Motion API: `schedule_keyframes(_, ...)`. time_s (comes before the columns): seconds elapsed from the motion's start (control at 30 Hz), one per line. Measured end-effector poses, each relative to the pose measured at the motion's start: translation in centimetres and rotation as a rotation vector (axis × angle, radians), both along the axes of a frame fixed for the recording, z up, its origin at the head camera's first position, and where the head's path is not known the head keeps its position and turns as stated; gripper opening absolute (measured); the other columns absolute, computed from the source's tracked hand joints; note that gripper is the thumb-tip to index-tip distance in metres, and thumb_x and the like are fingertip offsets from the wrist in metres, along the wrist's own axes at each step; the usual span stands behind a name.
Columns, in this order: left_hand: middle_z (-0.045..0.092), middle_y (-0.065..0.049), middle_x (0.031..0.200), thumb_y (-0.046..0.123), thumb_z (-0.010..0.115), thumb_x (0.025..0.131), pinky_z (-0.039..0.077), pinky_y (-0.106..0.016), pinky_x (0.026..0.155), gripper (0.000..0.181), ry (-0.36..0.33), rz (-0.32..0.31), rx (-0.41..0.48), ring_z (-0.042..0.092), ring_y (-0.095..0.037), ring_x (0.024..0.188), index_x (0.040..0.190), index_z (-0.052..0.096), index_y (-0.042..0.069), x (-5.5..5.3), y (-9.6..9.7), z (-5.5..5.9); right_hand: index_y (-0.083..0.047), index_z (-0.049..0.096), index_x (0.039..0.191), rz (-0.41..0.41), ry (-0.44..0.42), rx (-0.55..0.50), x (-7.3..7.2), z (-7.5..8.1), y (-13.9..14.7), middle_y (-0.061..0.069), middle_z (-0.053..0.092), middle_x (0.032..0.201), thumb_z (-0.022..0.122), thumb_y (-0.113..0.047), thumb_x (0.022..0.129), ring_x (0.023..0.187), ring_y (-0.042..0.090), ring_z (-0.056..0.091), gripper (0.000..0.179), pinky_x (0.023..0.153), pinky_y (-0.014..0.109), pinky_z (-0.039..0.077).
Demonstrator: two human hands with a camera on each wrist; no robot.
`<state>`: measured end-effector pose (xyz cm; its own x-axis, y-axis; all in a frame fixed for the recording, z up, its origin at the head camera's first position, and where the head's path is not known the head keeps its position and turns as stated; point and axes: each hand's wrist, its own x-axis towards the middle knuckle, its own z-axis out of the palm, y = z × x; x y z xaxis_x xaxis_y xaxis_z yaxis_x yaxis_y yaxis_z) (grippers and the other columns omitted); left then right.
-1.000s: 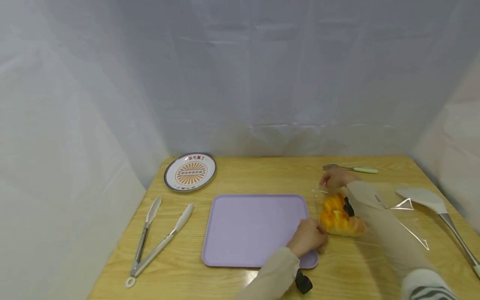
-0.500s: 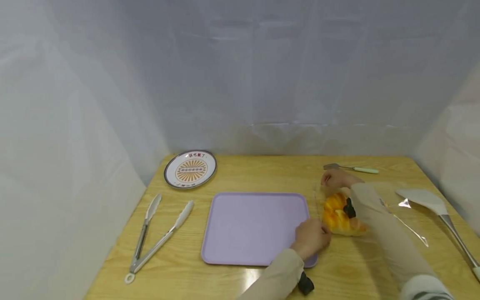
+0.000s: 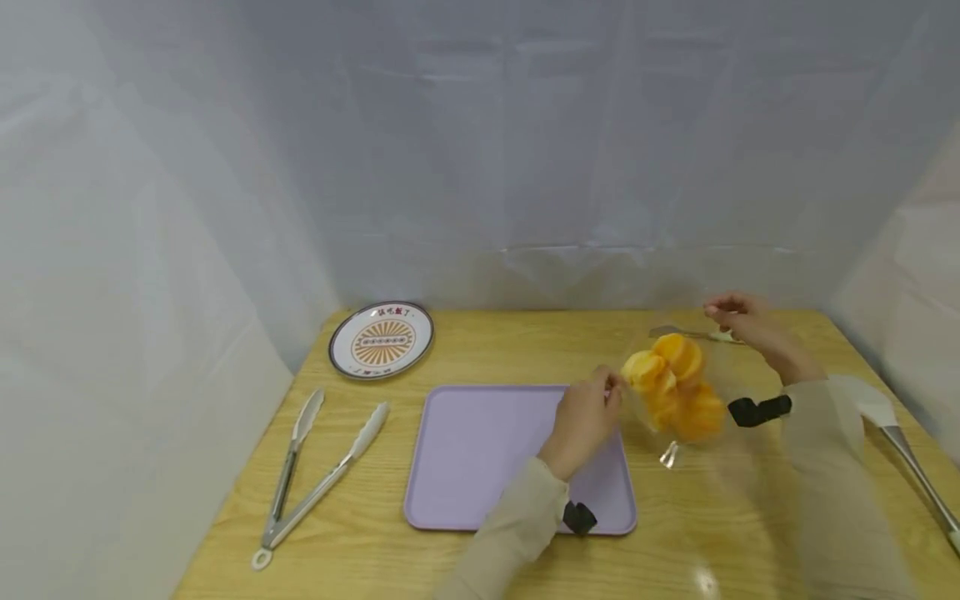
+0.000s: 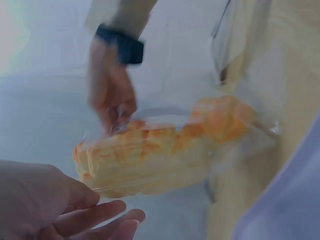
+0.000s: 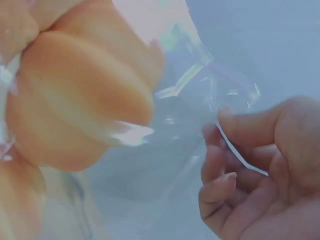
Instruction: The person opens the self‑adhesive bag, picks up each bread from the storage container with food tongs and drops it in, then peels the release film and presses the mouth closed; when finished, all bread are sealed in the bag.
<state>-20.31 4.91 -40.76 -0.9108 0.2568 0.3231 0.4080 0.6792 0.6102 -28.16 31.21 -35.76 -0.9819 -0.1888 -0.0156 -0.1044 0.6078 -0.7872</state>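
Observation:
Golden bread rolls [image 3: 675, 387] hang raised over the table's right side, inside a clear plastic bag [image 5: 185, 165]. My left hand [image 3: 585, 421] pinches the bag's edge to the left of the bread, above the right part of a lilac tray [image 3: 487, 458]. In the left wrist view its thumb lies along the bag's edge under the bread, the other fingers stretched out. My right hand [image 3: 757, 329] is farther back and to the right. The right wrist view shows its thumb and forefinger pinching the clear film, the other fingers curled.
Silver tongs [image 3: 322, 500] lie spread left of the tray, with a patterned plate [image 3: 382, 340] at the back left. A fork [image 3: 667, 331] lies at the back right, partly behind the bag. A white-headed turner [image 3: 873, 404] lies along the right edge.
Both hands have risen from near the table, lifting the bagged bread, which has turned. My right hand has moved back and right; my left hand has moved away from the front edge.

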Motion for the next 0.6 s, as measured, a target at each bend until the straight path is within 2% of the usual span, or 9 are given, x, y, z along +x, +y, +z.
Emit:
schedule_keyframes(0.07, 0.075, -0.007, 0.102, 0.013, 0.054, 0.098, 0.056, -0.019, 0.071, 0.011, 0.048, -0.003, 0.007, 0.073, -0.016, 0.092, 0.102, 0.064, 0.009, -0.8, -0.4, 1.5, -0.024, 0.050, 0.120, -0.053, 0.011, -0.102, 1.4, 0.5, 0.8, -0.022, 0.049, 0.103, 0.041, -0.040, 0.103, 0.084, 0.000, 0.046, 0.024, 0.073, 0.019, 0.043)
schedule_keyframes(0.13, 0.075, -0.007, 0.104, 0.013, 0.054, 0.099, 0.057, -0.022, 0.073, 0.011, 0.112, -0.013, 0.008, 0.073, -0.016, 0.094, 0.103, 0.064, 0.009, -1.6, -0.8, 2.8, -0.031, 0.050, 0.118, -0.093, 0.039, -0.196, 2.9, 0.8, 1.3, -0.024, 0.050, 0.102, 0.043, -0.041, 0.102, 0.085, 0.002, 0.046, 0.020, 0.073, 0.018, 0.042)
schedule_keyframes(0.23, 0.076, -0.006, 0.102, 0.015, 0.054, 0.100, 0.057, -0.024, 0.073, 0.013, 0.207, -0.032, -0.005, 0.073, -0.016, 0.093, 0.104, 0.065, 0.009, -2.5, -1.1, 4.4, -0.028, 0.054, 0.116, -0.152, 0.091, -0.331, 4.8, 0.9, 1.8, -0.025, 0.054, 0.102, 0.048, -0.037, 0.101, 0.083, 0.001, 0.047, 0.019, 0.070, 0.014, 0.043)
schedule_keyframes(0.33, 0.076, -0.006, 0.098, 0.016, 0.054, 0.100, 0.057, -0.023, 0.070, 0.015, 0.274, -0.051, -0.011, 0.073, -0.016, 0.089, 0.105, 0.065, 0.008, -3.3, -1.1, 5.6, -0.024, 0.060, 0.112, -0.204, 0.115, -0.524, 6.4, 0.7, 1.9, -0.021, 0.058, 0.099, 0.054, -0.029, 0.099, 0.080, 0.001, 0.049, 0.016, 0.066, 0.012, 0.044)
schedule_keyframes(0.4, 0.076, -0.006, 0.096, 0.017, 0.053, 0.101, 0.055, -0.022, 0.067, 0.015, 0.300, -0.074, 0.004, 0.073, -0.016, 0.082, 0.106, 0.064, 0.008, -3.7, -1.0, 6.1, -0.022, 0.063, 0.108, -0.234, 0.123, -0.680, 7.4, 0.6, 1.9, -0.017, 0.061, 0.096, 0.058, -0.024, 0.097, 0.077, 0.002, 0.051, 0.013, 0.064, 0.013, 0.045)
schedule_keyframes(0.47, 0.075, -0.006, 0.094, 0.018, 0.053, 0.101, 0.051, -0.019, 0.063, 0.016, 0.323, -0.105, 0.018, 0.070, -0.014, 0.073, 0.106, 0.064, 0.008, -3.9, -0.7, 6.5, -0.016, 0.067, 0.104, -0.238, 0.139, -0.905, 8.3, 0.4, 1.7, -0.011, 0.064, 0.093, 0.060, -0.015, 0.096, 0.074, 0.005, 0.052, 0.011, 0.062, 0.015, 0.046)
schedule_keyframes(0.6, 0.074, -0.007, 0.095, 0.017, 0.052, 0.101, 0.042, -0.014, 0.057, 0.017, 0.322, -0.192, 0.061, 0.061, -0.013, 0.062, 0.109, 0.064, 0.007, -3.9, -0.2, 7.2, -0.004, 0.069, 0.098, -0.167, 0.203, -1.259, 9.9, 0.1, 1.6, 0.000, 0.069, 0.093, 0.054, 0.002, 0.095, 0.070, 0.010, 0.056, 0.016, 0.058, 0.020, 0.047)
